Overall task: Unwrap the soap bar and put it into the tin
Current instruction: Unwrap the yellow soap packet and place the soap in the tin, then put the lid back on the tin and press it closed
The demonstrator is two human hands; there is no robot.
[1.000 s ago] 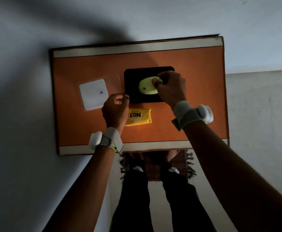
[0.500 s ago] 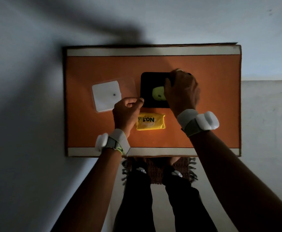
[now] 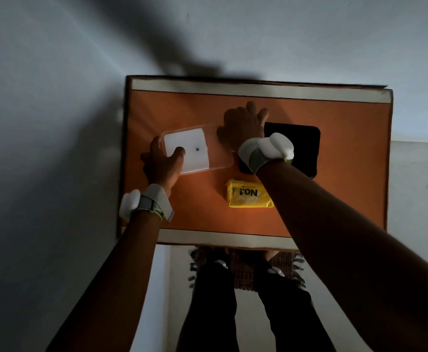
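Observation:
A clear plastic lid (image 3: 218, 158) with a white square label (image 3: 195, 153) lies on the orange table top, left of centre. My left hand (image 3: 162, 163) grips its left edge, thumb on the label. My right hand (image 3: 243, 128) holds the lid's far right corner, fingers partly spread. The black tin (image 3: 301, 146) sits just right of my right wrist; its inside looks dark and its left part is covered by the wrist, so the soap bar is not visible. The yellow "No.1" soap wrapper (image 3: 248, 196) lies flat in front of the tin.
The orange table (image 3: 347, 186) has pale strips along its near and far edges and stands against a grey wall. Below the near edge are my dark-trousered legs and a fringed woven rug (image 3: 246, 270) on the floor.
My right hand left the tin, where it held the pale green soap, and crossed left to the lid. My left hand moved left from beside the wrapper onto the lid. The camera shifted.

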